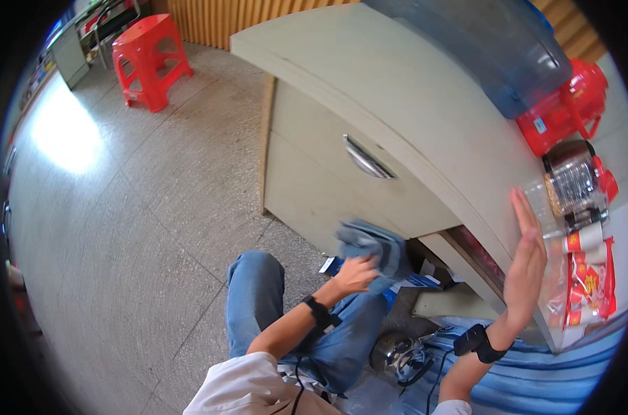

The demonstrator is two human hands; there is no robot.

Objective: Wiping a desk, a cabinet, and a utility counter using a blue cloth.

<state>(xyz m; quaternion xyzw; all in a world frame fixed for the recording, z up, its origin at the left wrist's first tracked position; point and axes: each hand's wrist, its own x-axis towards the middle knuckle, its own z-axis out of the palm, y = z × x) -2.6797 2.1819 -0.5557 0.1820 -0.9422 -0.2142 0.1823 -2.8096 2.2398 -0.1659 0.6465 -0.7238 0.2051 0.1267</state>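
Observation:
My left hand [356, 274] grips a folded blue-grey cloth [378, 244], blurred, in front of the lower part of a pale cabinet door [314, 155]. The door has a curved metal handle [368, 158]. Flat against the cabinet's top near its front edge, or just above it, is my right hand [526, 259], its fingers extended and nothing in it. Whether that palm touches the cabinet top [397, 78] cannot be told. Both wrists wear black straps.
A large bluish plastic container [479, 46], a red thermos jug [562, 111], a clear jar and packed paper cups [591, 282] stand along the cabinet top. Below are a metal kettle [391, 353], blue boxes and a striped blue curtain [552, 378]. A red stool [148, 62] stands farther off.

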